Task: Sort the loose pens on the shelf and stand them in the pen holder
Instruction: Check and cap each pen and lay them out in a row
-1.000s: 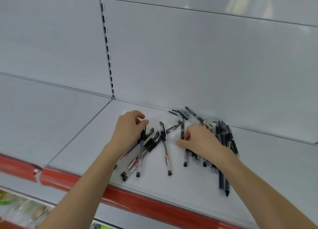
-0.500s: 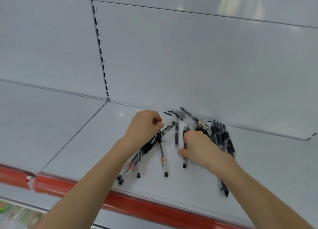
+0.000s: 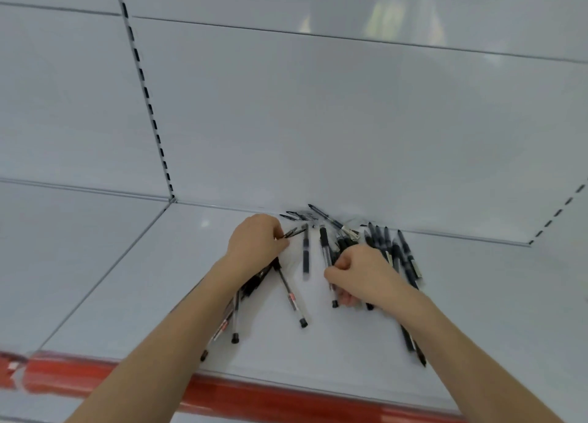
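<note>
White store shelf point(image 3: 159, 279) with a red front edge point(image 3: 254, 400) and a plain back panel point(image 3: 318, 120). Black and clear pens point(image 3: 386, 241) lie scattered near the back (proper mess). The left hand point(image 3: 256, 244) has its fingers curled round a fanned bunch of them. The right hand point(image 3: 366, 273) has its fingers curled too, pinching a couple from the pile.

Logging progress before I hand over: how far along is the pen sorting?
Nothing looks finished: no pen holder is in view, no pen stands upright. In hand: the left hand grips a fanned bundle of clear pens, the right hand pinches another clear pen. Left: the lone pen between the hands, the dark pens at the right and the tangle by the back wall, all lying on the shelf.
</note>
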